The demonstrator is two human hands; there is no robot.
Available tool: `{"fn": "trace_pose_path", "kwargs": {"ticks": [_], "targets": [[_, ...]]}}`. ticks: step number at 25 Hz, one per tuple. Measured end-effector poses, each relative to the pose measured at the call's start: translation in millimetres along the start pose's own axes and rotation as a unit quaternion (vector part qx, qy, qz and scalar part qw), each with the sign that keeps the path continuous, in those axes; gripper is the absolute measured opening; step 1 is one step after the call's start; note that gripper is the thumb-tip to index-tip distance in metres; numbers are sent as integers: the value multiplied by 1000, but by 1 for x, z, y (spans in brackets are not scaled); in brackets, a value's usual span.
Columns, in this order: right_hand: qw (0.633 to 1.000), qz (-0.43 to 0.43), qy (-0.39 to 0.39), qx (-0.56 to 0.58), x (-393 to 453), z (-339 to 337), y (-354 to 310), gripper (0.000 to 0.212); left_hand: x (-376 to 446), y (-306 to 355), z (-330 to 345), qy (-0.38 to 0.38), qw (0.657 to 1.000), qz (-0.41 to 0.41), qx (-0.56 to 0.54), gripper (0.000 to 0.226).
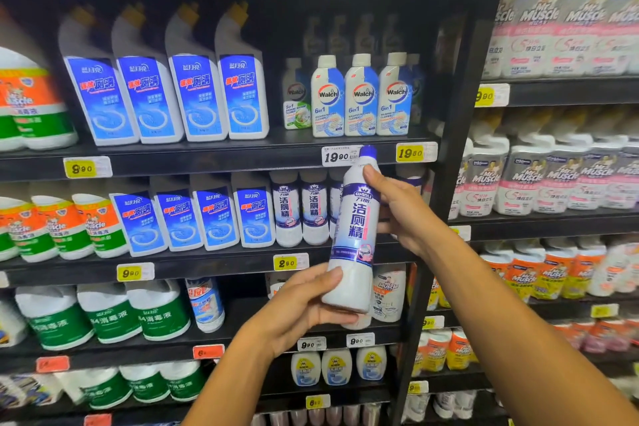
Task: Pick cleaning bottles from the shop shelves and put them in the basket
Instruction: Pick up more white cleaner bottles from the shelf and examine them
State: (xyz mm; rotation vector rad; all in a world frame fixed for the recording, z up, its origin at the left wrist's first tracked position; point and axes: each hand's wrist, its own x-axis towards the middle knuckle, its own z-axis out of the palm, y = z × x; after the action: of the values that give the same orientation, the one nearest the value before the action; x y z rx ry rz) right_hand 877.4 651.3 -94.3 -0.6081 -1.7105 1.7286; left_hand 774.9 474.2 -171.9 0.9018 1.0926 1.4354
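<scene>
Both hands' grip on bottle

You hold a white toilet-cleaner bottle with a blue cap and a purple-and-white label in front of the shop shelves, tilted slightly with its cap up to the right. Your left hand cups its base while your right hand wraps the upper body, thumb on the shoulder. Behind it, matching bottles stand on the shelf beside blue-labelled angled-neck bottles, with Walch washing-machine cleaner bottles one shelf up and yellow price tags along the shelf edges.
</scene>
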Motion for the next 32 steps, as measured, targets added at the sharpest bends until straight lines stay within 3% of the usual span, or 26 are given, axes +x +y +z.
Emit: {"fn": "trace_pose_path", "kwargs": {"ticks": [4,8,12,16,21,23,26,29,32], "targets": [[997,67,22,21,0,6,6,54,-4,4,3,8,1000,1,21,56],[997,70,16,12,-4,11,6,62,-6,0,2,19,1000,-7,7,42],[999,-24,-19,-17,-15,13,-4,52,-5,-9,-1,31,998,-1,47,36],[987,-140,-66,-32,-28,20,-15,39,3,-12,-1,82,984,34,151,49],[985,-162,46,-30,-30,28,-17,40,8,-11,11,135,962,113,209,56],[986,-149,61,-34,-30,25,-17,44,7,-9,10,96,973,103,180,52],[997,-81,-16,3,-33,17,-18,49,0,-7,8,-30,998,48,24,59],[982,5,-100,159,-38,15,-17,54,-6,-14,19,-205,970,5,-134,69],[984,-12,-89,156,-39,17,-15,51,-7,-20,29,-263,954,-7,-142,73]]}}
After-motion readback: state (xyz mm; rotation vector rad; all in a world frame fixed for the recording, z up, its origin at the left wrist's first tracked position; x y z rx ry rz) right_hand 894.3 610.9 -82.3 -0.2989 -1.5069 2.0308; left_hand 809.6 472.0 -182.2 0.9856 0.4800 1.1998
